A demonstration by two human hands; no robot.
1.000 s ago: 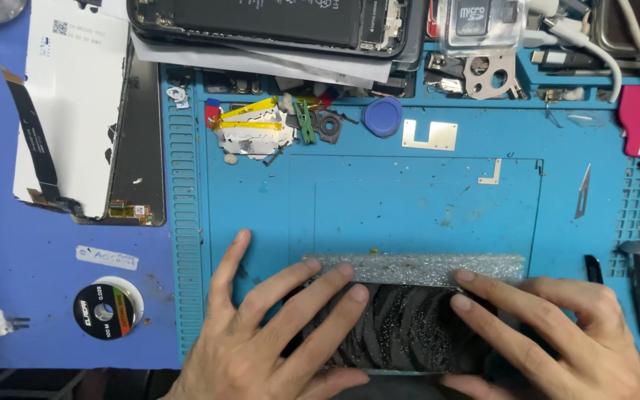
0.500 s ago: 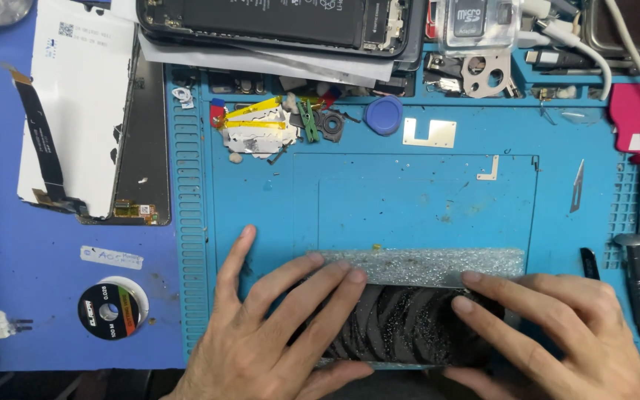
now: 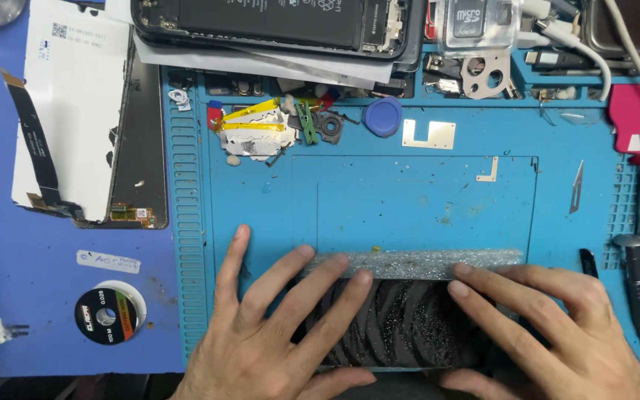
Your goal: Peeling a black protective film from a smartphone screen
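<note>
Both the left hand (image 3: 272, 344) and right hand (image 3: 557, 337) lie flat, fingers spread, gripping nothing, on a thin, probably fragile black patterned panel (image 3: 401, 326), best taken by its edges.

The single head camera looks steeply down, close, at the blue work mat (image 3: 409, 200).

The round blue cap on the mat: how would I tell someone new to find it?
Start at the blue work mat and go to its upper edge, just below the opened phone. The round blue cap sits right of the heap of small metal parts; it is the only solid dark-blue disc there.
</note>
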